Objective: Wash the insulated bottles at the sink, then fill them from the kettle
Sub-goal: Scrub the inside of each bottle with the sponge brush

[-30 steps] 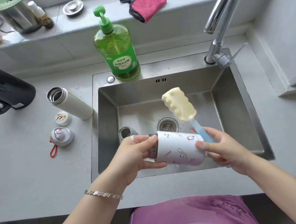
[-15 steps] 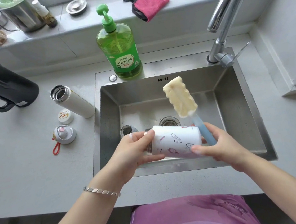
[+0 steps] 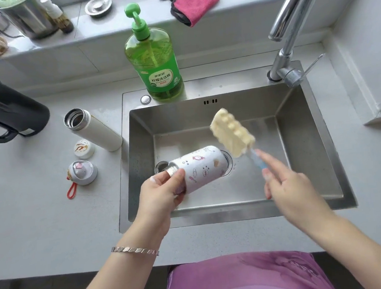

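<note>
Change vs. half a second ago: right hand [image 3: 289, 186] has come off the base of the patterned bottle [image 3: 198, 166], which it was steadying before. It now carries only the brush [image 3: 231, 133], sponge head raised at centre frame above the sink [image 3: 300, 133].

Left hand [image 3: 159, 194] alone supports the bottle. Thumb and fingers are curled round its neck end, just below the metal mouth. The bottle lies tilted over the drain, centre of frame, base toward upper right.

Right hand is motion-blurred. It pinches the blue handle with the forefinger stretched along it; how the other fingers lie I cannot tell. There is a clear gap between this hand and the bottle.

Reading: brush is freed for re-aiming, probably toward the mouth. Washing of this bottle is not finished. The second bottle [image 3: 92, 130] lies uncapped on the counter at left, with the kettle [image 3: 7, 113] at far left. Filling has not started.
</note>
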A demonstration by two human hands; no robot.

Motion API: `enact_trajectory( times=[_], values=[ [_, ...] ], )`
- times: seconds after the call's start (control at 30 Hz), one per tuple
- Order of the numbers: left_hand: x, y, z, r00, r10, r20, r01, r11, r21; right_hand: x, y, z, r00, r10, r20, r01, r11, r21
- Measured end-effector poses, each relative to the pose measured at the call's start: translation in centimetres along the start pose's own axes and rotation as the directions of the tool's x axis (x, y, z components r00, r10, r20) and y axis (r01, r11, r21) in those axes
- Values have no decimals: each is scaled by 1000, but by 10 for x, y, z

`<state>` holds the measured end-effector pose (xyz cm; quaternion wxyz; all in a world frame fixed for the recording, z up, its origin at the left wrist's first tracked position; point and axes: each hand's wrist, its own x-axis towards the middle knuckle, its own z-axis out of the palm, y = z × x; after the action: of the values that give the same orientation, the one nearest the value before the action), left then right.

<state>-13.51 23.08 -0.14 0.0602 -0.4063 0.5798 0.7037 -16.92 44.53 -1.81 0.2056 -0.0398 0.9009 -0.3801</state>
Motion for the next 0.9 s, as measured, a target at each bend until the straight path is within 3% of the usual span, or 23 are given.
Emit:
enact_trajectory(
  times=[0.13,0.27,0.4,0.53,0.6,0.7,0.8,0.9],
  values=[
    [-3,-1,6,995,93,27,-93,996,-18,-30,-28,20,972,-166,169,191,971,-142],
    [-7,-2,4,986,159,43,-160,987,16,-3,-6,3,999,-10,50,12,999,-51],
    [-10,0,4,951,285,119,-300,943,141,-22,-25,7,981,-119,154,111,992,60],
    [-9,1,-2,916,370,156,-400,869,292,4,-10,-8,995,27,99,-37,994,101],
    [-6,1,-5,906,390,165,-423,842,334,-3,-15,-5,988,-41,149,19,989,146],
    [-3,2,-3,943,314,110,-329,931,159,-17,-25,2,975,-131,179,92,973,212],
    [2,5,-1,986,165,5,-165,985,-55,-3,-9,1,998,10,63,-24,974,226],
    [7,8,0,998,59,-33,-64,985,-162,-15,-19,8,986,-76,150,43,976,214]
  ],
)
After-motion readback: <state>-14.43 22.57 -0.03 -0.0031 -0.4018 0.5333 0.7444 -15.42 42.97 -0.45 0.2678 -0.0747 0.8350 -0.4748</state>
